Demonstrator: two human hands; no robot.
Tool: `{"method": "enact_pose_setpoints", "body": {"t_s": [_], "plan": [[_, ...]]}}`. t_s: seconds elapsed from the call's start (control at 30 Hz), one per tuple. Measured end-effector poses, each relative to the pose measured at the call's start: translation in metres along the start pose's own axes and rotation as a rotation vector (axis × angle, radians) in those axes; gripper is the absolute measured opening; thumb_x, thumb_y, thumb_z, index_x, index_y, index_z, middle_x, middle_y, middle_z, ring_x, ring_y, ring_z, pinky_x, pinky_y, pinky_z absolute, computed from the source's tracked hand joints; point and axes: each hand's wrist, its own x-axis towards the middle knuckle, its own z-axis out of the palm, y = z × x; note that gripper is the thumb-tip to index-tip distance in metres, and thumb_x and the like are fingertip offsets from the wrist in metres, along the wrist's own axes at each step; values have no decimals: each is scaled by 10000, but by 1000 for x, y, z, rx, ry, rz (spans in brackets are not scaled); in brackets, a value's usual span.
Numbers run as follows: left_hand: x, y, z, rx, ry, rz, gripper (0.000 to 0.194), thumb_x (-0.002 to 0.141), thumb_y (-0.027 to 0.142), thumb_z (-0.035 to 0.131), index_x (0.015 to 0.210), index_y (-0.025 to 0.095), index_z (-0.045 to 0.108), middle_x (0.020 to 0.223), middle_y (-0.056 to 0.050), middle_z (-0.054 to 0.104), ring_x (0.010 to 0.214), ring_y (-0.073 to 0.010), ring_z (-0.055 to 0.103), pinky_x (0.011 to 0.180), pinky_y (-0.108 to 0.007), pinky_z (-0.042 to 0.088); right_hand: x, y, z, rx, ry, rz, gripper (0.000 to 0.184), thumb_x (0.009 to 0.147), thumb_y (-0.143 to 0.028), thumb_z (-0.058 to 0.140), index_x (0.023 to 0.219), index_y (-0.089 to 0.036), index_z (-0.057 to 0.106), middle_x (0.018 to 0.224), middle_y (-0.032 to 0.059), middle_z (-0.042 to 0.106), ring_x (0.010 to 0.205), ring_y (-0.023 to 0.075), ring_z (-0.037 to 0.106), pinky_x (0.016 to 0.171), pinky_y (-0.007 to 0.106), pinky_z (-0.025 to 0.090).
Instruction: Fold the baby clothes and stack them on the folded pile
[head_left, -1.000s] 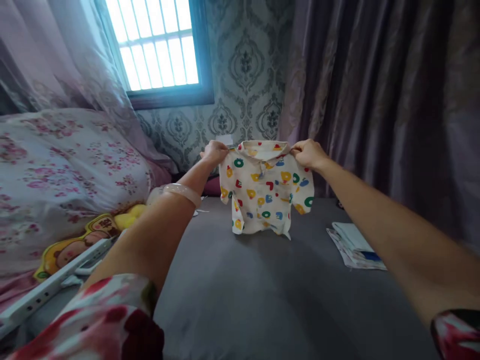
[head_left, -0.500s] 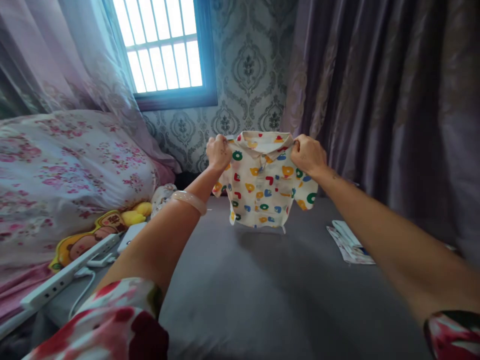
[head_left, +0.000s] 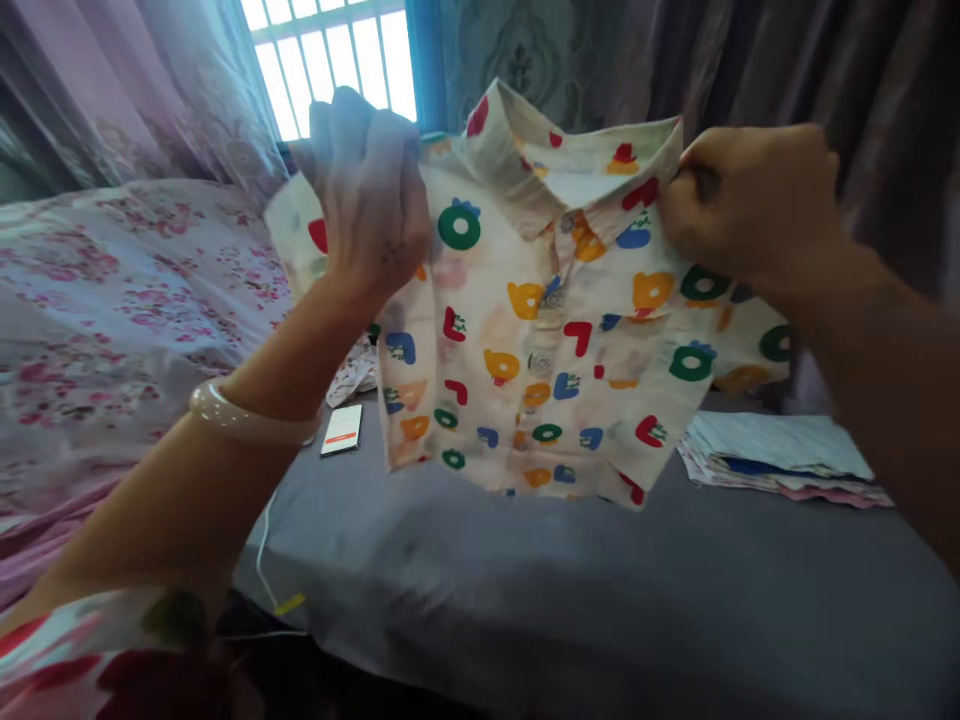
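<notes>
Our left hand [head_left: 371,195] and right hand [head_left: 757,200] each clasp the shirt [head_left: 487,320] by a shoulder; it hangs between them, hem downward.

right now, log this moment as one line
left hand: holding patterned shirt by shoulder; right hand: holding it beside collar; shirt: spread, buttons facing camera; grey sheet: phone at left, folded cloth stack at right

A grey sheet [head_left: 675,590] bears a phone [head_left: 342,430] — screen lit — on the left, folded cloths [head_left: 780,445] on the right.
</notes>
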Motion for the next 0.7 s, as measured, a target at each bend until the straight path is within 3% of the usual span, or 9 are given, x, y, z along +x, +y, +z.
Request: {"method": "enact_pose_setpoints", "body": {"t_s": [0.1, 0.2, 0.3, 0.5, 0.7], "plan": [[9, -7, 8, -24, -74, 64, 178, 944, 277, 412, 1022, 247, 569, 1117, -36, 544, 1147, -248, 448, 996, -467, 310, 4, -1, 11, 2, -73, -7, 373, 943, -378, 368, 1092, -202, 662, 1036, 116, 703, 1023, 253, 628, 698, 345, 434], [-6, -14, 34, -79, -219, 45, 150, 930, 272, 441, 958, 221, 578, 1057, -43, 564, 1146, -251, 454, 1015, -451, 286, -5, -5, 41, 28, -165, -25, 312, 901, -337, 443, 1049, -192, 676, 1006, 121, 707, 980, 272, 637, 708, 356, 440], [-42, -21, 72, -125, -356, 18, 181, 934, 276, 411, 952, 216, 581, 1041, -59, 571, 1143, -270, 464, 1014, -456, 271, -24, -9, 79, 77, -271, -55, 247, 867, -303, 480, 969, -208, 685, 967, 108, 715, 917, 283, 647, 681, 354, 434], [-138, -31, 151, -84, -633, -39, 235, 936, 255, 352, 956, 214, 583, 1030, -99, 585, 1078, -287, 488, 925, -433, 314, -78, -21, 159, 131, -516, -50, 224, 865, -257, 458, 902, -217, 676, 984, 113, 715, 891, 271, 651, 662, 328, 404], [-213, -29, 202, -18, -820, -59, 253, 945, 247, 339, 987, 210, 586, 1031, -117, 595, 1024, -285, 496, 846, -415, 330, -138, -33, 223, 125, -658, 0, 264, 898, -266, 400, 924, -238, 662, 1036, 93, 695, 883, 241, 645, 671, 313, 396]]}}
